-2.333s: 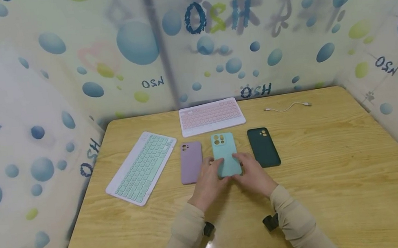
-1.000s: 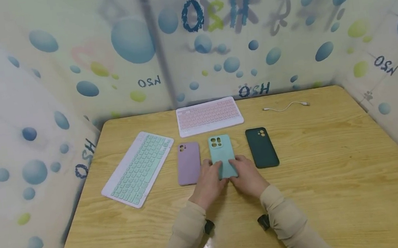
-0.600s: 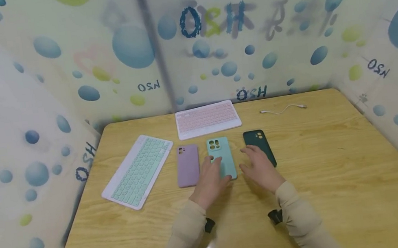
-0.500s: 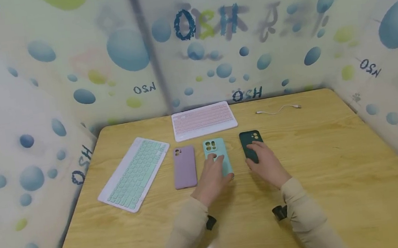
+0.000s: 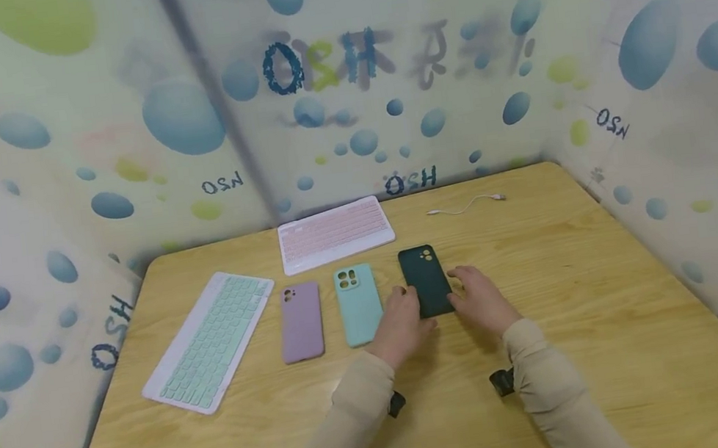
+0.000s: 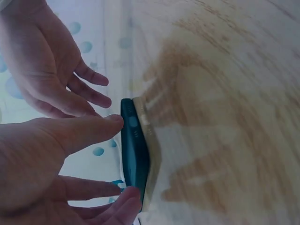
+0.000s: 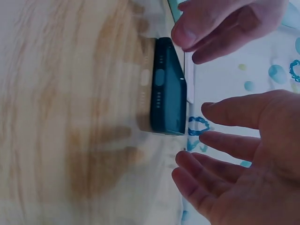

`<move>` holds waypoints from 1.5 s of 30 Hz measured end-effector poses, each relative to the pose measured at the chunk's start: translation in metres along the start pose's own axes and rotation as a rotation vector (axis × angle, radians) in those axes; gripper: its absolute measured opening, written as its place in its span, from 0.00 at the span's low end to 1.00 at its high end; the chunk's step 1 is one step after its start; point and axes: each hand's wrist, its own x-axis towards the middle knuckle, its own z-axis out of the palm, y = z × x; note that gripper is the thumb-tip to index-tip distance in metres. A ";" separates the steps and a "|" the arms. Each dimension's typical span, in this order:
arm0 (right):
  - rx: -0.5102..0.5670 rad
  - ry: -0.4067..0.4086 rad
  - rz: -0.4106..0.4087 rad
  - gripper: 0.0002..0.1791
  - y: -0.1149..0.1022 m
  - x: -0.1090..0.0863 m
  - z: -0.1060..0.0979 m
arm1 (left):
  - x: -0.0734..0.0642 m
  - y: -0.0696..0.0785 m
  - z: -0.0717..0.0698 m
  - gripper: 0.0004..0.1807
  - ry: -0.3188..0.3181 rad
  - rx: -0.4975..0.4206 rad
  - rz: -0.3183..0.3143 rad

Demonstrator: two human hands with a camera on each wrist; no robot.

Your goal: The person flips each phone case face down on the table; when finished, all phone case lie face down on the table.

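Observation:
In the head view a dark green phone case (image 5: 427, 283) lies flat on the wooden table, camera cutouts at its far end. My left hand (image 5: 402, 326) is at its left edge, fingers reaching over that side. In the left wrist view the left thumb (image 6: 96, 131) and fingertips overlap the case's edge, loosely spread. My right hand (image 5: 482, 299) is beside the right edge, fingers apart; the right wrist view shows its fingers (image 7: 229, 110) spread, with a gap to the case. A turquoise phone case (image 5: 358, 309) lies just left of my left hand, with a purple phone case (image 5: 301, 323) further left.
A white keyboard with mint keys (image 5: 213, 344) lies slanted at the left. Behind the cases is a white keyboard with pink keys (image 5: 336, 234). A short white cable (image 5: 466, 207) lies at the back right. Patterned walls (image 5: 348, 129) border the table (image 5: 612, 343).
Both hands have left the turquoise phone case they held by its sides. The right hand moved right first, then the left, to either side of the dark green one. The head view has turned right.

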 end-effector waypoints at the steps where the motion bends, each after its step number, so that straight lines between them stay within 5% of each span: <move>1: 0.003 -0.002 -0.005 0.24 0.000 0.001 0.002 | 0.000 -0.001 0.001 0.38 0.001 -0.007 -0.008; 25: 0.060 -0.044 0.043 0.26 0.001 0.006 0.023 | 0.016 -0.005 0.009 0.44 -0.019 -0.080 -0.130; 45: 0.133 0.069 0.054 0.24 0.012 0.010 0.028 | 0.022 -0.002 0.008 0.46 -0.004 -0.208 -0.138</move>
